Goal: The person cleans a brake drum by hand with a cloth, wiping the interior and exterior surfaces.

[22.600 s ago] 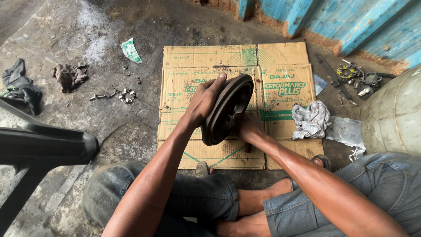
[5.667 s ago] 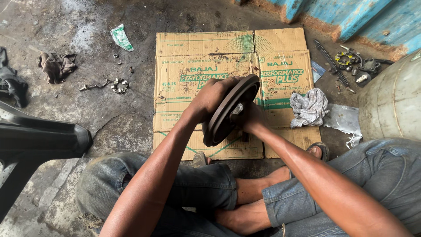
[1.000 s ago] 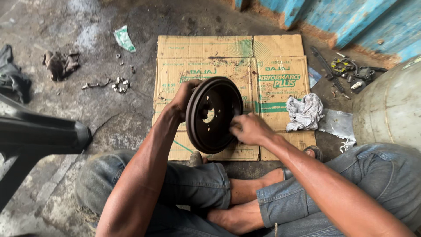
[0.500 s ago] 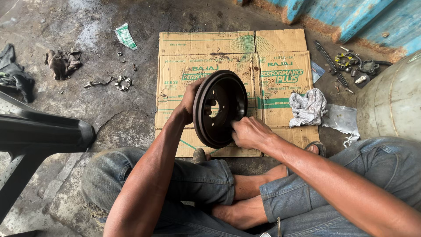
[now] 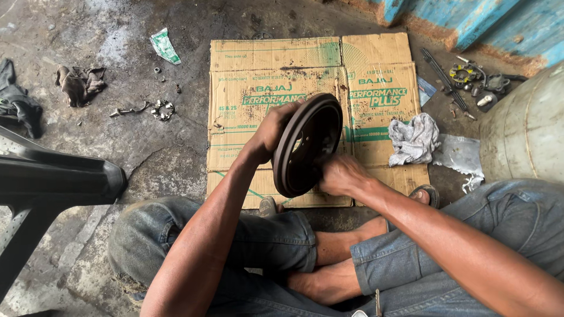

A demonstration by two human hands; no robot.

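Turned since half a second ago, the drum [image 5: 306,145] now shows more of its rim edge and less of its open face, and it has tilted a little further over the cardboard [image 5: 276,76].

Head view: the left hand [image 5: 275,126] is clamped on the drum's upper left rim, fingers curled over the edge, which seems to steady it upright on its edge above the sheet. The right hand [image 5: 339,174] sits at the lower right, pressed against the open face with its fingers reaching inside; whether they pinch anything there cannot be told. So the drum stands between the two hands, just ahead of the crossed legs. A grey rag [image 5: 413,138] lies near on the right, small parts [image 5: 476,79] beyond it, a bearing [image 5: 163,108] well apart to the left, a dark chair [image 5: 56,182] at the left edge.
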